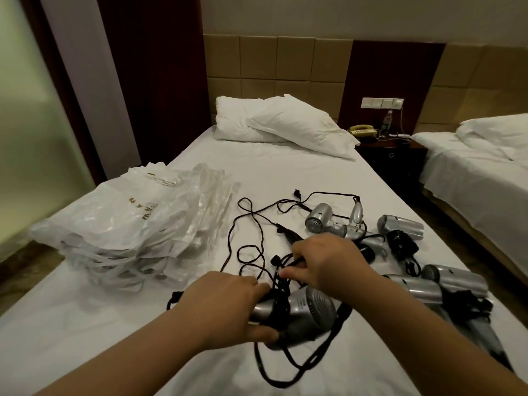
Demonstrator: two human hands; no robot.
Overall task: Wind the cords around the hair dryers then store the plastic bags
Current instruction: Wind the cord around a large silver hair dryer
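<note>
Gripping a silver hair dryer [300, 310] low in the centre of the frame, the left hand [228, 307] curling round its handle end, thumb underneath, fingers over the top, pressing it to the bed [85, 324]. Pinching the black cord [278, 284] just above it with the right hand [328, 264], fingertips closing on a strand where several turns are already crossing the body of the dryer. Trailing a long slack loop [285, 378] toward the bottom edge, so judging this winding as begun but far from finished. Both forearms reaching in from the lower corners, the right wrist bending down over the dryer, the left lying flatter. Lying at the right edge, two dryers [454, 278] with dark cord apparently bundled beside them, though being unable to tell how neatly. Resting further up at right of centre, a cluster of dryers [317, 218] with cords [245, 224] straggling loose across the sheet toward a plug [297, 193], clearly waiting for winding; another dryer [400, 225] beside them with a bunched cord. Sitting at the left of the frame, a heap of plastic bags [128, 221], untouched, storing not yet started. Estimating perhaps a third of the winding done. Lying beyond, at upper centre, pillows [280, 124] against the headboard.
</note>
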